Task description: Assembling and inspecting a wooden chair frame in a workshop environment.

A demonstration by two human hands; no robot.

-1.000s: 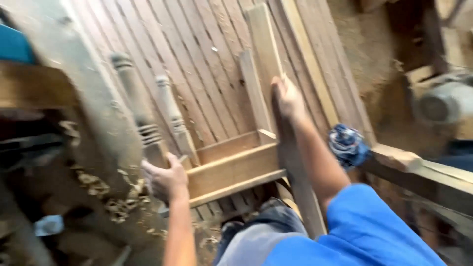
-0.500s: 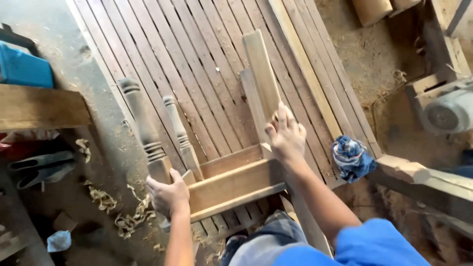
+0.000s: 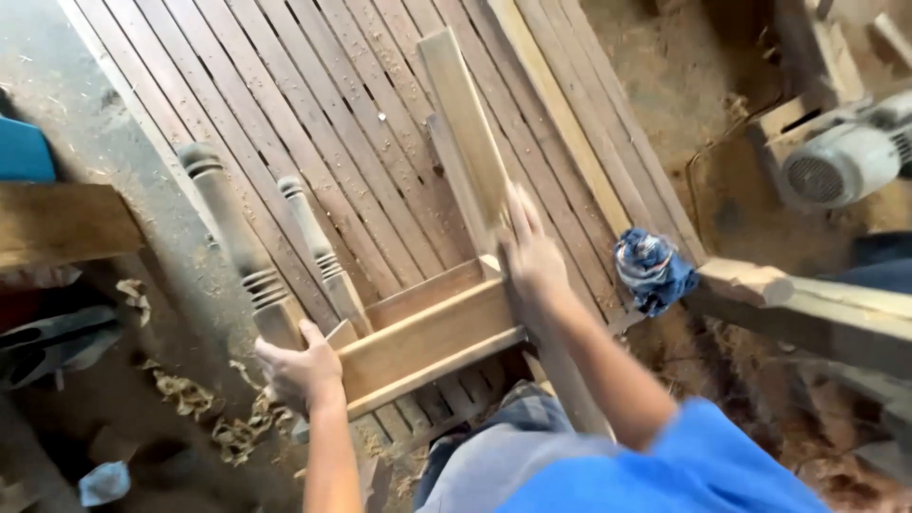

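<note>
A wooden chair frame [image 3: 429, 331] lies on a slatted wooden panel [image 3: 313, 114]. It has two turned legs [image 3: 237, 242] on the left and a long flat back post [image 3: 467, 123] on the right, joined by rails. My left hand [image 3: 299, 369] grips the frame's near left corner, at the base of the outer turned leg. My right hand [image 3: 532, 252] rests flat on the back post where the rails meet it, fingers stretched up along the wood.
A blue patterned cloth [image 3: 652, 269] lies right of the frame. An electric motor [image 3: 845, 161] sits at the upper right, a rough timber beam [image 3: 807, 309] below it. Wood shavings [image 3: 204, 413] litter the floor at the left, near a plank [image 3: 57, 223].
The view has steadied and shifted. My right hand slid down the back post toward the rail joint. My left hand kept its hold at the frame's left corner.
</note>
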